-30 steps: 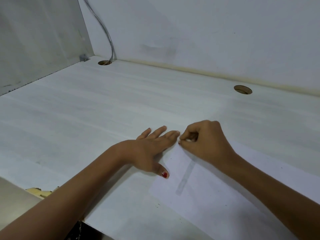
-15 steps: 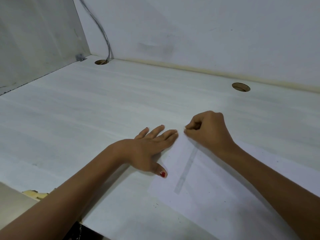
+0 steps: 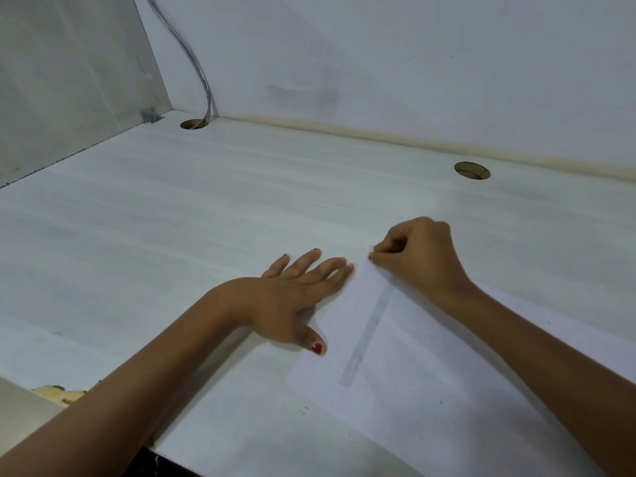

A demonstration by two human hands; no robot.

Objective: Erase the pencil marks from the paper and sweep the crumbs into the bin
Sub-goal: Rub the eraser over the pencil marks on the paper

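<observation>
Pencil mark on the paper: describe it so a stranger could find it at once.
On the white desk, a white paper sheet lies at the near right. A straight grey band runs across it from the right hand toward the near edge. It is the only long mark; the rest are tiny dark specks.

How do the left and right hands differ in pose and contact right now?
Left hand lies flat, fingers straight and spread; right hand is curled into a fist.
Left hand rests mostly on the desk, fingertips and thumb at the left edge of the paper; right hand sits at the paper's far corner.
Left hand holds nothing; right hand pinches a small whitish bit, likely the eraser.
Both touch the paper and have red nails.
</observation>
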